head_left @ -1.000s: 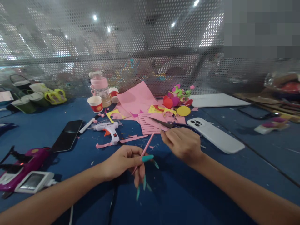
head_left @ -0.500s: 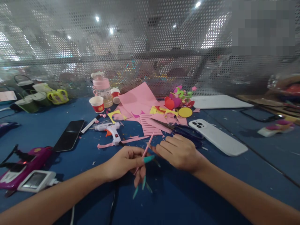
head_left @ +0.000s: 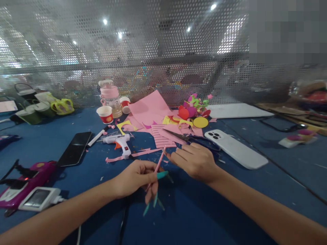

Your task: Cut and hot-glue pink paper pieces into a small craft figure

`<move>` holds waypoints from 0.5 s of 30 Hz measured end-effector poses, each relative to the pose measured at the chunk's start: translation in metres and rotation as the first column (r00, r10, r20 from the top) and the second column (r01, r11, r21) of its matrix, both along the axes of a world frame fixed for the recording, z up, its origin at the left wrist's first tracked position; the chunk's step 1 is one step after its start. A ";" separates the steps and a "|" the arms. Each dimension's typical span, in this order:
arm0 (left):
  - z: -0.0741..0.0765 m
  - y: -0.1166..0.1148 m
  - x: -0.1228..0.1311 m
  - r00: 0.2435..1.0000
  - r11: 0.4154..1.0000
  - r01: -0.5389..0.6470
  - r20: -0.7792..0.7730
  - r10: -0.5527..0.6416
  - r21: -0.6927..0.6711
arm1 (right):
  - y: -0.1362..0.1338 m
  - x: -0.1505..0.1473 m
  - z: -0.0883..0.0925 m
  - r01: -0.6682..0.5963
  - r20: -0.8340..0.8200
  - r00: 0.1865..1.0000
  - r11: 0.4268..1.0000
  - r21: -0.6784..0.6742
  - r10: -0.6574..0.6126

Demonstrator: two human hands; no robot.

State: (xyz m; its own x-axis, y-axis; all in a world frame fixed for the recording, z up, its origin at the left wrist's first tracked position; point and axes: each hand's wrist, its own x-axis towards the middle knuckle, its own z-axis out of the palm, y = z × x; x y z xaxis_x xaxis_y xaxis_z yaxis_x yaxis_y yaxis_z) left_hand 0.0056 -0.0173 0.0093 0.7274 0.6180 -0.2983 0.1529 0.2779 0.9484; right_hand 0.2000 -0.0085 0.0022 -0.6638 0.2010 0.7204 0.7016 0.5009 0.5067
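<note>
My left hand [head_left: 143, 178], with long teal nails, pinches a thin pink paper strip [head_left: 158, 162] that slants up toward the right. The strip looks narrow and stiff, perhaps folded or rolled. At its upper end, the curled fingers of my right hand [head_left: 192, 160] meet the paper; the thumb side is partly hidden. Just beyond that hand lie dark-handled scissors [head_left: 178, 134], blades over a lined pink sheet [head_left: 161, 136]. A white hot glue gun [head_left: 120, 143] with an orange trigger rests behind my left hand, beside a longer pink paper strip [head_left: 119, 159] on the table.
Pink sheets [head_left: 152, 103] and colourful paper cutouts [head_left: 191, 109] lie at the back, near a pink-topped bottle [head_left: 109, 92] and a paper cup [head_left: 105, 114]. To the right is a white phone [head_left: 236, 149]; a black phone [head_left: 75, 149] and purple device [head_left: 33, 177] are left.
The right fingers have shifted slightly and now meet the upper end of the pink strip. My left hand keeps its pinch. The whole view has moved a little.
</note>
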 end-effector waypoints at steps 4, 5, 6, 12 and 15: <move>0.001 0.000 0.001 1.000 1.000 0.010 -0.012 -0.010 0.016 | 0.006 0.004 0.001 0.095 -0.049 0.994 0.994 0.055 -0.093; 0.001 -0.001 0.001 1.000 1.000 0.011 -0.010 -0.010 0.016 | 0.007 0.005 0.001 0.139 -0.080 0.988 0.988 0.070 -0.133; 0.000 -0.001 0.001 1.000 1.000 0.008 -0.004 -0.008 0.016 | 0.009 0.007 0.001 0.180 -0.118 0.978 0.980 0.082 -0.170; -0.003 -0.001 0.000 1.000 1.000 -0.016 0.022 0.016 0.014 | 0.000 0.005 0.001 0.048 -0.109 0.993 0.997 0.058 -0.041; -0.004 0.000 0.001 0.999 1.000 -0.024 0.029 0.024 0.002 | -0.008 0.000 0.004 -0.116 0.007 0.993 0.993 -0.022 0.116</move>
State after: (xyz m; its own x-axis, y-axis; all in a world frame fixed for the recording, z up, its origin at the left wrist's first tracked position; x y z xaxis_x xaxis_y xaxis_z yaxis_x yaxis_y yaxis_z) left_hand 0.0065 -0.0174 0.0054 0.7206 0.6359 -0.2764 0.1190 0.2792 0.9528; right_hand 0.1997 -0.0165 0.0057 -0.6894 0.1379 0.7112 0.6342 0.5893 0.5005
